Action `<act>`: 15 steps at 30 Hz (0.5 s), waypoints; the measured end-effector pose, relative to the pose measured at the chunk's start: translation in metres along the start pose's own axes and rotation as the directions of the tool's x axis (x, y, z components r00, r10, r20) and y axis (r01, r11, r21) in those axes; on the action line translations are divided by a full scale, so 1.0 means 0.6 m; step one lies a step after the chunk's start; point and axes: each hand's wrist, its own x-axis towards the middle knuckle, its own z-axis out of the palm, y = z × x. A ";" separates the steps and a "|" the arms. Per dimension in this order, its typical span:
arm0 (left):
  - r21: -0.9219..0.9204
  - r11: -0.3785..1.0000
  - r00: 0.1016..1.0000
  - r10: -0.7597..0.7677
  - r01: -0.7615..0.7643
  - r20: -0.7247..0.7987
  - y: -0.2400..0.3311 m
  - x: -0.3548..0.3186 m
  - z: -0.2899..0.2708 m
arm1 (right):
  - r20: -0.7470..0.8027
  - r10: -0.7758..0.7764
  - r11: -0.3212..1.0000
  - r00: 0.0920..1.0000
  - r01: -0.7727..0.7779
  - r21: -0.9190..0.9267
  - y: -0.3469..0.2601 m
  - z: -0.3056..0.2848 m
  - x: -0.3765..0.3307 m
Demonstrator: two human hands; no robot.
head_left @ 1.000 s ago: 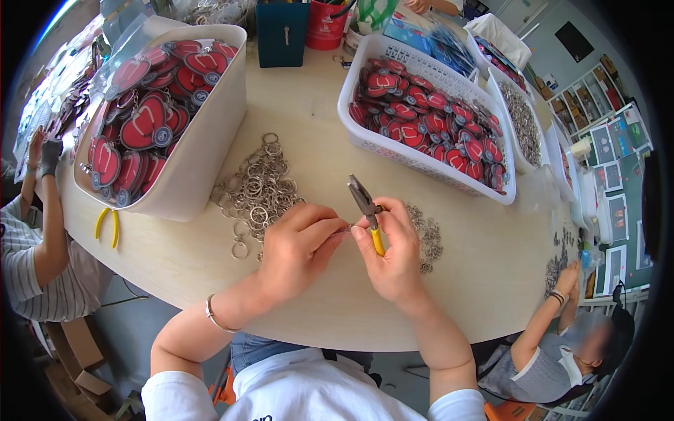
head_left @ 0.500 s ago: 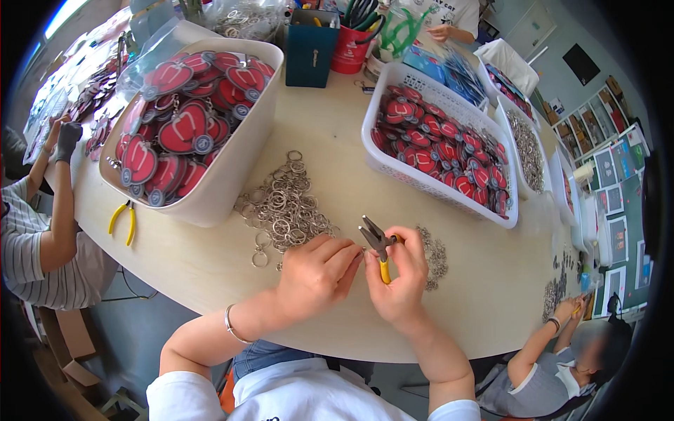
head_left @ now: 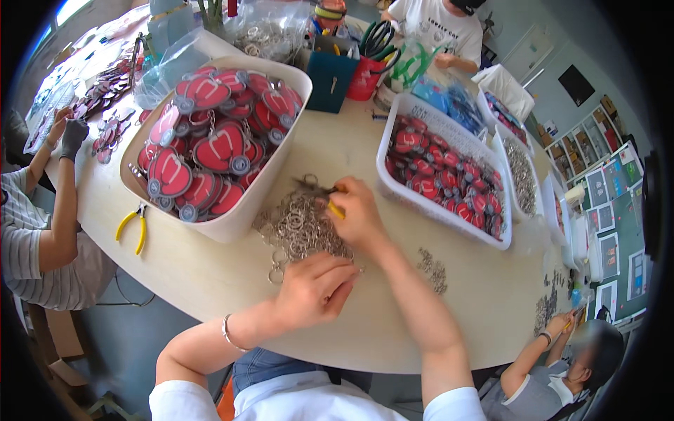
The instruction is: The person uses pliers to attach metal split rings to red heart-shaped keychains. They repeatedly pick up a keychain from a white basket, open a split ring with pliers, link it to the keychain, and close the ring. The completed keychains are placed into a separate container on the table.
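Observation:
My right hand (head_left: 359,214) grips yellow-handled pliers (head_left: 321,192) and reaches their jaws into the pile of metal key rings (head_left: 300,228) on the table. My left hand (head_left: 316,286) rests at the near edge of that pile, fingers curled together; whether a small ring sits in them is hidden. Just left of the pile stands a white tub (head_left: 246,219) heaped with red round keychain charms (head_left: 210,151).
A white basket (head_left: 441,210) of red charms stands right of my hand. Spare yellow pliers (head_left: 133,228) lie at the left. Small rings (head_left: 430,268) are scattered at the right. Seated people work at the left, far side and lower right. Cups of tools stand at the back.
My right hand has moved forward and left with the pliers, away from my left hand, into the ring pile. My left hand has dropped to the pile's near edge. The view has shifted closer.

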 end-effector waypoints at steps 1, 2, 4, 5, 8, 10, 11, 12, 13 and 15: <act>0.006 1.000 1.000 -0.007 0.007 0.002 0.000 -0.004 0.000 | -0.001 -0.037 0.999 0.999 0.037 -0.021 0.006 0.009 0.002; 0.009 1.000 1.000 -0.004 0.004 -0.001 0.001 -0.004 0.001 | -0.005 -0.079 0.996 0.997 0.078 -0.051 0.008 0.011 0.006; -0.004 1.000 1.000 0.019 -0.019 0.012 0.004 -0.001 0.002 | 0.010 -0.102 0.991 0.995 0.102 -0.091 0.007 0.001 0.007; -0.002 1.000 0.999 0.018 -0.018 0.026 0.007 -0.004 0.000 | 0.014 -0.121 0.989 0.993 0.122 -0.087 0.001 0.002 0.004; 0.012 0.999 0.999 0.038 -0.037 -0.013 0.005 -0.005 0.002 | 0.036 -0.185 0.977 0.982 0.188 -0.100 -0.004 -0.003 0.004; 0.016 0.999 0.999 0.039 -0.038 -0.016 0.006 -0.002 0.002 | 0.057 -0.223 0.967 0.973 0.228 -0.116 -0.008 -0.010 0.002; 0.018 0.999 0.999 0.036 -0.036 -0.015 0.007 -0.001 0.002 | 0.073 -0.194 0.971 0.978 0.202 -0.131 -0.009 -0.012 0.003; 0.020 0.999 0.999 0.027 -0.026 -0.021 0.006 0.001 0.003 | 0.088 -0.166 0.973 0.982 0.177 -0.147 -0.010 -0.014 0.004; 0.017 1.000 1.000 0.015 -0.015 -0.023 0.005 -0.001 0.004 | 0.103 -0.130 0.976 0.986 0.146 -0.164 -0.012 -0.016 0.001; 0.013 1.000 1.000 0.007 -0.007 -0.025 0.006 -0.001 0.005 | 0.088 -0.106 0.981 0.990 0.119 -0.151 -0.007 -0.023 -0.005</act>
